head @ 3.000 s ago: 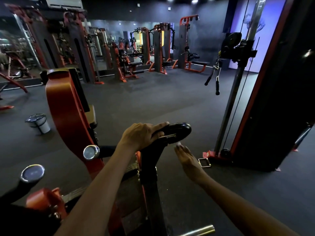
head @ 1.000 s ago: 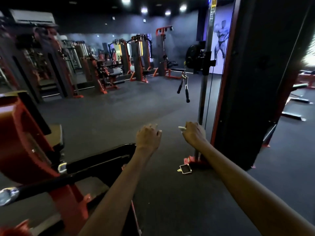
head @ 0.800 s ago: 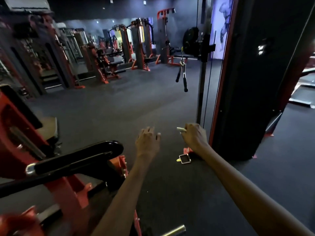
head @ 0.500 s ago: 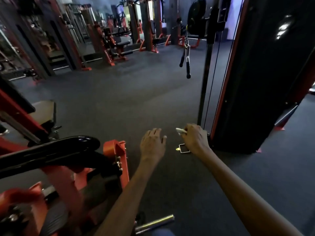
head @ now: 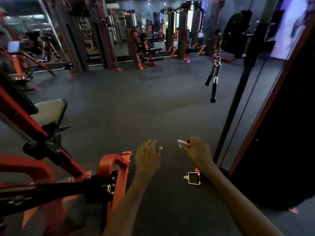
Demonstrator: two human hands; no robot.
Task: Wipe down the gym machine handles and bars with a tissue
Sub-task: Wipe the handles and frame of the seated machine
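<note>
Both hands are off the red machine, reaching toward the hanging cable handle.
The right hand pinches the tissue, well below that handle; the left hand, fingers spread, has let go. Another wipe looks next.

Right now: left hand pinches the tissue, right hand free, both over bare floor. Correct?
Not quite. The head view shows the right hand pinching the tissue; the left hand is the free one. Both are over the bare floor.
</note>
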